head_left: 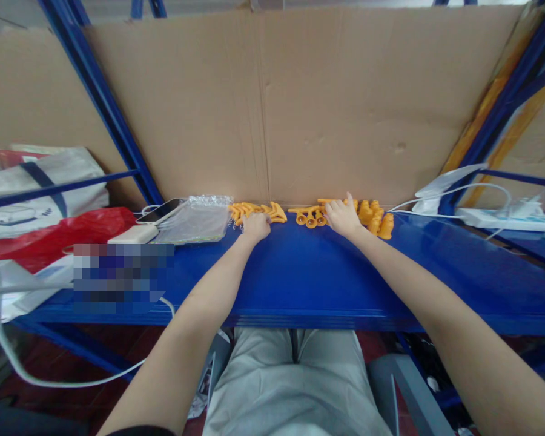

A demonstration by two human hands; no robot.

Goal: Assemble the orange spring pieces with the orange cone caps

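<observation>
Grey trousers [295,387] nearest, then blue shelf [300,272]. Left hand [257,225] curled, can't tell if it's gripping; right hand [343,217] flat, fingers spread. Both touch the orange parts [375,219], strung left-to-right just beyond, against the far cardboard [300,103].

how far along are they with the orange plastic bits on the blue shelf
Looks done: orange pieces lie in three clusters, the left cluster, middle cluster and right cluster. In hand: the left hand rests on the left cluster, the right hand between the other two. Left: the clear bag beside them shows no orange inside; every piece still lies on the blue shelf.
</observation>
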